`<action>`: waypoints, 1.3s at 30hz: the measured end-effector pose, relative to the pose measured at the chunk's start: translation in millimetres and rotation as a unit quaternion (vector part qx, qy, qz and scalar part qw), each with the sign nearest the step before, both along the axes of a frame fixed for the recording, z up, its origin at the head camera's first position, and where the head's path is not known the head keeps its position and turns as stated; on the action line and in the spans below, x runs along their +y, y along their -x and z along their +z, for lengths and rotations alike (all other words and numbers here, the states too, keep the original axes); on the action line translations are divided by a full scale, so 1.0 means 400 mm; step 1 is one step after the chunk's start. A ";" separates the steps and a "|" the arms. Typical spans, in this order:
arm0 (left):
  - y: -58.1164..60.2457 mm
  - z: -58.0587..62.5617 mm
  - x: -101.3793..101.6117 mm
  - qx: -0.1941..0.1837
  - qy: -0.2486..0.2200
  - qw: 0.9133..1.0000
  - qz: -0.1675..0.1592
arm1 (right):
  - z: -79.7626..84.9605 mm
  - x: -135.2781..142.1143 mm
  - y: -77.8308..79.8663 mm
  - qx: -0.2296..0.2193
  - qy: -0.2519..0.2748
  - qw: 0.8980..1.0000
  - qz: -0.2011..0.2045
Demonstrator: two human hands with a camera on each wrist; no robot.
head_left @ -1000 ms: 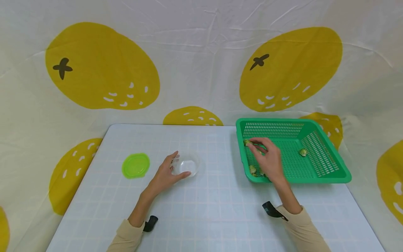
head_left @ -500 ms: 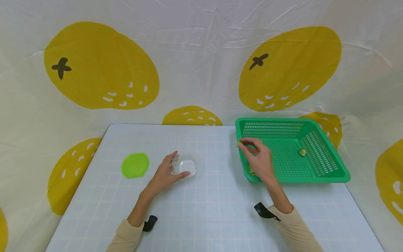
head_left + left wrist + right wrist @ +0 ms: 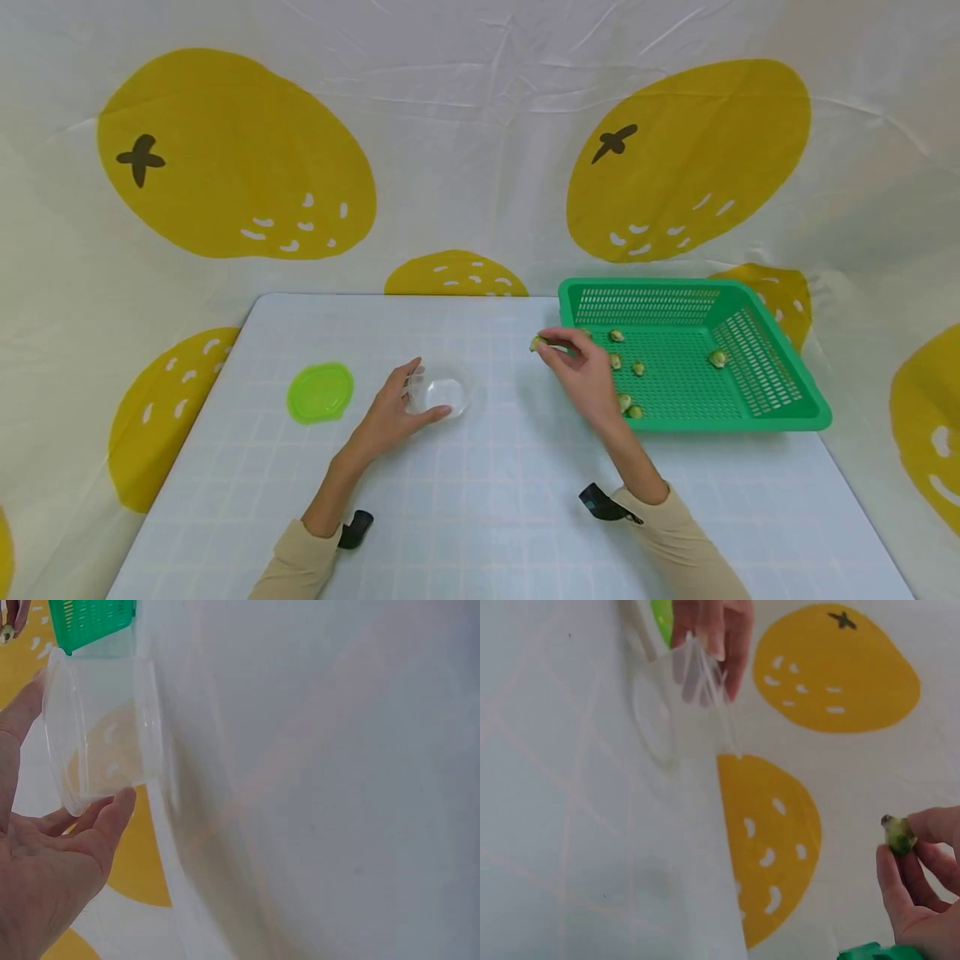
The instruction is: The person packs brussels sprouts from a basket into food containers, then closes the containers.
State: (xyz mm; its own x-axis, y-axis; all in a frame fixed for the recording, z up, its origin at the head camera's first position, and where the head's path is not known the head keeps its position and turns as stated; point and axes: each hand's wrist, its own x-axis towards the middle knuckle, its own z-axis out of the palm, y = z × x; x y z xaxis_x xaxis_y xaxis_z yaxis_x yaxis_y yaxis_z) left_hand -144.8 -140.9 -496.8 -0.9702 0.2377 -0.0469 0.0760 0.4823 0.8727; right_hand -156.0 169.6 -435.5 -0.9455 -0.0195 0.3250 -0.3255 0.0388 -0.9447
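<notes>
My left hand [image 3: 392, 414] holds a clear plastic tub [image 3: 442, 392] upright on the table, thumb on the near side and fingers on the far side. In the left wrist view the see-through tub [image 3: 112, 727] shows nothing inside. Between the thumb and fingertips of my right hand [image 3: 585, 371] is a small Brussels sprout [image 3: 536, 342], held in the air left of the green basket [image 3: 675, 423]. The right wrist view shows this sprout [image 3: 898, 835] closely, with its brown cut end facing away from the palm. Several more sprouts [image 3: 638, 367] lie in the basket, some partly hidden by my right hand.
A bright green round lid [image 3: 320, 392] lies flat on the table [image 3: 465, 517], left of the tub. The basket stands at the table's back right, its slotted walls rising above the sprouts. A patterned cloth [image 3: 465, 125] hangs behind the table.
My right hand has moved left, carrying the sprout from inside the basket over its left wall. More sprouts in the basket are now uncovered. My left hand and the tub have stayed put.
</notes>
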 end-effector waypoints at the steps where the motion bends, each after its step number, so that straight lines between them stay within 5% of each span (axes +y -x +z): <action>1: 0.000 0.000 -0.001 0.000 0.001 1.000 0.001 | 0.001 -0.007 -0.001 -0.001 0.001 1.000 0.003; 19: 0.007 0.003 0.003 -0.006 0.020 1.000 0.003 | -0.031 -0.132 0.008 0.000 -0.013 0.999 0.037; 29: 0.002 0.002 0.005 -0.009 0.008 1.000 0.005 | -0.051 -0.185 0.006 -0.036 -0.022 0.998 0.055; 39: 0.000 0.004 0.004 -0.003 0.005 1.000 0.002 | 0.008 -0.228 -0.021 -0.047 -0.064 0.995 0.058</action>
